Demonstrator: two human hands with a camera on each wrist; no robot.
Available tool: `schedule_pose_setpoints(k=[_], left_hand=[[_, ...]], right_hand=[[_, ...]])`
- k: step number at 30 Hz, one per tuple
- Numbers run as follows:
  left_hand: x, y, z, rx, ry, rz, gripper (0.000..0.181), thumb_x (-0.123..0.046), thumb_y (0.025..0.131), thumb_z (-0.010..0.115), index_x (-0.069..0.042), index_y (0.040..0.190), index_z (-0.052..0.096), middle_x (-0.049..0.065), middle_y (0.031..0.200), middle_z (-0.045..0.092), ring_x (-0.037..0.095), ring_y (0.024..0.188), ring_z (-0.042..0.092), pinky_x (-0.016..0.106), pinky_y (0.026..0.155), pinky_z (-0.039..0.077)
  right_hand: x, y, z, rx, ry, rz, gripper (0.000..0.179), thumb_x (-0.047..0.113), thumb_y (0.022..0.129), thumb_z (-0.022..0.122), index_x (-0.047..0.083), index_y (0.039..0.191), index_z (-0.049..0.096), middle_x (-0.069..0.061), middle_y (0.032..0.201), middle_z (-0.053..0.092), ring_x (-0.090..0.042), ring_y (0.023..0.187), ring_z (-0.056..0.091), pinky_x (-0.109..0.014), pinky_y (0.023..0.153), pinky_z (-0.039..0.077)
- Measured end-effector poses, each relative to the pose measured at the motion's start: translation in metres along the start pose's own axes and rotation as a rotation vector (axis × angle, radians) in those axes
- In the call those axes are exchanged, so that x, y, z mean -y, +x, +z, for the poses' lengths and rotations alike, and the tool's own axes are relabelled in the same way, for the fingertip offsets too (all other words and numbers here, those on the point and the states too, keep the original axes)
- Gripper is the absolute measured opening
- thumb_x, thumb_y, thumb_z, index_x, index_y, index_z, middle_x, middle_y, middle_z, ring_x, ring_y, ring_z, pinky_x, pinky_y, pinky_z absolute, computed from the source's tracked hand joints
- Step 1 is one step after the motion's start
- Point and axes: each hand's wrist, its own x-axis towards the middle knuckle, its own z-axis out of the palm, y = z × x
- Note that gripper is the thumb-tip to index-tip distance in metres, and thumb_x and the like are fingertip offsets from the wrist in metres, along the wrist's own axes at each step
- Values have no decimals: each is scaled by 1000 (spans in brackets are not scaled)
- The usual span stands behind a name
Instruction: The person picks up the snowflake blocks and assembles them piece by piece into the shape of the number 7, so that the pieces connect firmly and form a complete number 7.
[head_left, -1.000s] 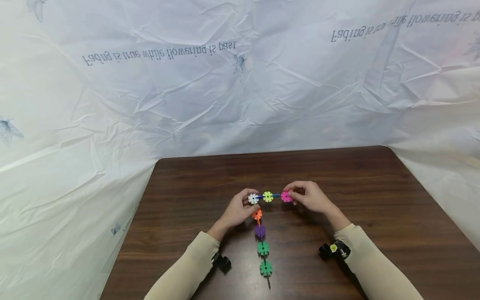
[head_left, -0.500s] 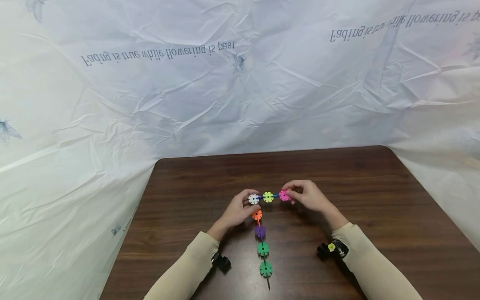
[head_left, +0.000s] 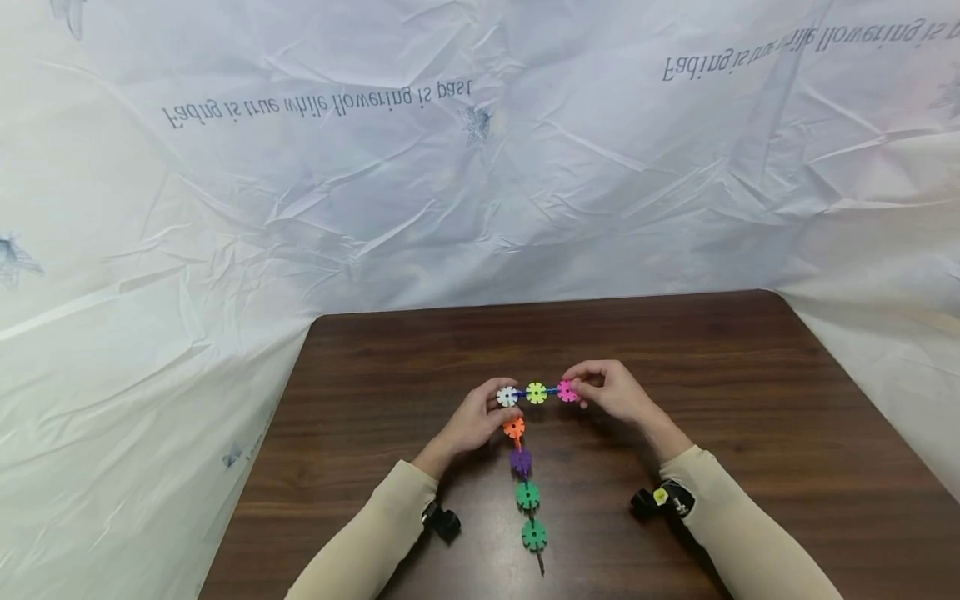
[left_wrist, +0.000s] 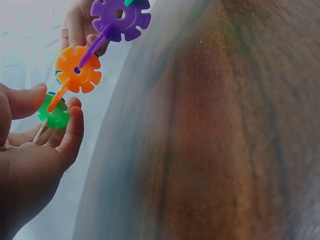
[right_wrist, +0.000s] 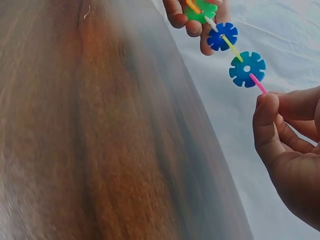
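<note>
Notched plastic discs are slotted together into a bent chain. In the head view my left hand (head_left: 476,417) holds the corner, by the white disc (head_left: 507,397) and orange disc (head_left: 513,427). The left wrist view shows its thumb and fingers around a green disc (left_wrist: 59,119). Opposite it, my right hand (head_left: 615,392) pinches the pink disc (head_left: 566,391), which appears edge-on in the right wrist view, meeting a blue disc (right_wrist: 255,62). A yellow disc (head_left: 536,393) sits between the hands. Toward me run a purple disc (head_left: 521,462), two green discs (head_left: 534,535) and a thin brown end piece (head_left: 541,564).
The dark wooden table (head_left: 405,350) has rounded far corners. White printed sheeting (head_left: 420,208) hangs behind it and along the sides. A black wrist camera (head_left: 442,522) is strapped to the left arm, another black camera (head_left: 647,504) to the right.
My right hand has shifted slightly left with the pink disc, bringing it nearer the yellow one. The left hand stays almost where it was, and the chain's near end has swung slightly right.
</note>
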Motion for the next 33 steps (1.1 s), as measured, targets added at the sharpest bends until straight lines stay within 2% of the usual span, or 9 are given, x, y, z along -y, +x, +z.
schedule_pose_setpoints(k=[4,9,12,15,19,22,25,30,33], left_hand=[[-8,-1,0,14,7,0,46,2,95,58,14,136,41,33,111,61,34,95,65,39,75,55],[14,6,1,4,-18,2,50,-1,95,59,12,139,38,34,115,59,36,99,65,33,75,56],[18,6,1,-15,-11,23,50,-3,95,60,11,139,39,32,120,57,36,100,65,25,73,54],[20,5,0,-34,11,40,51,-4,94,62,8,139,40,29,132,51,35,103,64,25,75,54],[20,4,1,-56,84,25,51,-10,95,63,4,138,40,23,141,47,33,108,60,27,78,52],[22,4,1,-62,166,0,48,-14,95,64,2,135,43,20,125,59,25,90,60,26,69,49],[23,5,3,-76,234,-24,47,-16,94,66,1,134,48,16,112,63,17,77,56,26,66,47],[23,7,5,-91,320,-35,50,-18,92,68,0,136,52,15,125,58,21,98,63,30,80,54],[22,7,6,-85,368,-28,52,-19,92,68,1,138,51,16,126,57,25,101,63,34,82,55]], right_hand=[[2,0,2,-13,14,-13,16,1,96,58,-5,108,67,-20,91,68,-18,64,62,-43,61,54],[1,2,3,-25,5,-27,16,4,96,59,-2,108,68,-18,92,69,-16,65,62,-42,61,55],[-1,2,5,-27,-7,-27,15,4,96,60,-1,107,68,-15,92,69,-18,65,63,-39,60,55],[-2,2,5,-21,-24,-7,15,3,95,60,0,107,68,-13,90,69,-19,65,63,-37,60,55],[-6,2,5,-1,-44,34,15,3,95,60,1,107,69,-11,86,67,-19,64,63,-36,60,55],[-8,3,5,10,-58,61,14,5,95,60,2,105,69,-12,86,67,-19,65,64,-37,61,55],[-9,2,5,15,-77,77,12,5,94,61,3,102,70,-12,86,68,-20,66,64,-36,61,56],[-9,1,5,7,-147,100,11,7,94,63,6,99,72,-8,85,69,-17,65,64,-33,60,55],[-10,0,6,-4,-212,102,11,7,93,63,9,99,72,-5,83,69,-15,64,64,-31,58,55]])
